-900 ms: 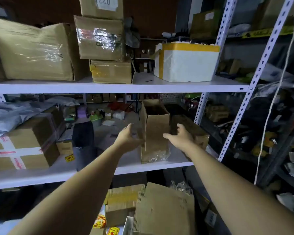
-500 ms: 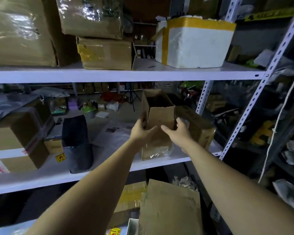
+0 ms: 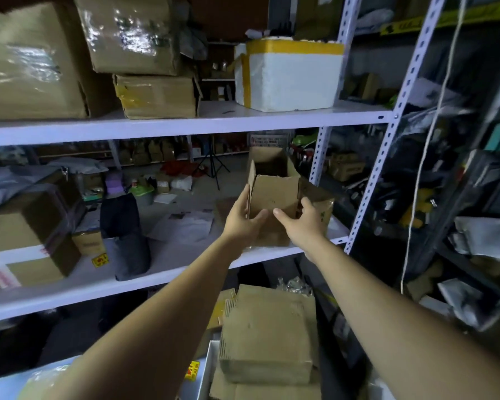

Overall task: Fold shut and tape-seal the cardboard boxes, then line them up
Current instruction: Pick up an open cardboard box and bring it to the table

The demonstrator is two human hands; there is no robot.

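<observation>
Both arms are stretched out to the middle shelf (image 3: 98,287), and both hands are on the box (image 3: 274,197). It's open at the top, flaps up, upright at the front edge of that shelf, near the right-hand post (image 3: 387,145). Whether its base sits on the shelf or is just off it, I can't tell.

Left hand (image 3: 243,223) grips the box's left side: thumb laid across the front face, fingers curled round the left edge. Right hand (image 3: 305,223) grips the other side, thumb on the front face, fingers wrapped round the right corner and mostly hidden.

Just beside the box on its right sits a second carton (image 3: 322,204), touching or nearly so. Further left on the same shelf stands a black bag (image 3: 124,235), then a taped box (image 3: 26,246) at the far left. On the upper shelf (image 3: 214,122) there's a foam box (image 3: 289,79) with yellow tape, and more cartons. Below the arms lies a stack of cardboard (image 3: 266,336)
</observation>
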